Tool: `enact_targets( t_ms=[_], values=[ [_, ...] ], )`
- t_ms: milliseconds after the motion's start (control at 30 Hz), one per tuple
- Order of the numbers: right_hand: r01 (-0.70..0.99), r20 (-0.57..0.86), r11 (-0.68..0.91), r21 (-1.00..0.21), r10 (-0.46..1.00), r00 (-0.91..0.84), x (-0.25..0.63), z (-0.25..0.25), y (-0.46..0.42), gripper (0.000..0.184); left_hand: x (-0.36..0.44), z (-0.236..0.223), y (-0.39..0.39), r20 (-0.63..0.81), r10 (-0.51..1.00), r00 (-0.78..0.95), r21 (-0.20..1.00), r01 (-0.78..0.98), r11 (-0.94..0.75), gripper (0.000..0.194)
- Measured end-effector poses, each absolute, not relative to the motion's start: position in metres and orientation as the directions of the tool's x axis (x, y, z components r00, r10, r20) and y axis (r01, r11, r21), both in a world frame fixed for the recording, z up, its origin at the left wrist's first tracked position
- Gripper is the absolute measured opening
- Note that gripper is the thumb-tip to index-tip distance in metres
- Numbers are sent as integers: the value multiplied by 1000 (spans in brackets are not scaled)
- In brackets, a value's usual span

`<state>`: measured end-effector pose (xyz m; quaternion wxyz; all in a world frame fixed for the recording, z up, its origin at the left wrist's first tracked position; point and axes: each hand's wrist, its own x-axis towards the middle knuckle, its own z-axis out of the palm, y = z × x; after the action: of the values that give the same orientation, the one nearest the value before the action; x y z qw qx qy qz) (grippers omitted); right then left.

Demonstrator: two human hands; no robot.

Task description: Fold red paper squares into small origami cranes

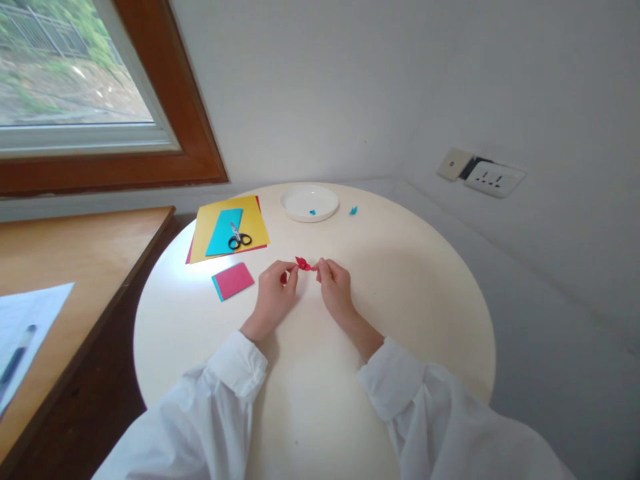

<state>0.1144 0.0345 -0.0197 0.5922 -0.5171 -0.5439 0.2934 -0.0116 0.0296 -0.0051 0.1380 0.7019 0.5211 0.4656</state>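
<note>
A small red folded paper piece (303, 264) with pointed tips is held between my two hands, just above the round table. My left hand (277, 288) pinches its left side between thumb and forefinger. On the other side, my right hand (335, 283) pinches a thin end of the same paper. Its exact folded shape is too small to make out. To the left of my left hand lies a stack of small pink and blue paper rectangles (234, 281).
Scissors (238, 239) with black handles rest on blue paper (223, 230) over yellow and red sheets (203, 233). A white plate (295, 215) holds a blue scrap. Right of it sits a small blue folded paper (353, 211). A wooden desk (115, 247) stands left; walls border the table.
</note>
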Motion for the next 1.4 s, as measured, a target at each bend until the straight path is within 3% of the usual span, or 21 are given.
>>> enact_targets(
  t_ms=[167,300,567,1400],
  values=[
    [108,282,265,-958,940,193,121,-23,42,25,-13,-6,31,466,885,19,712,586,-387,20],
    [11,223,223,-975,973,67,125,-23,45,22,-15,-7,34,373,927,-37,824,472,-313,20],
    [-103,239,234,-967,970,-41,125,-25,44,21,-18,-11,41,286,958,-28,893,370,-256,22],
    [-115,183,187,-975,982,46,124,-25,46,19,-15,-7,40,169,986,8,953,252,-166,21]
  ],
)
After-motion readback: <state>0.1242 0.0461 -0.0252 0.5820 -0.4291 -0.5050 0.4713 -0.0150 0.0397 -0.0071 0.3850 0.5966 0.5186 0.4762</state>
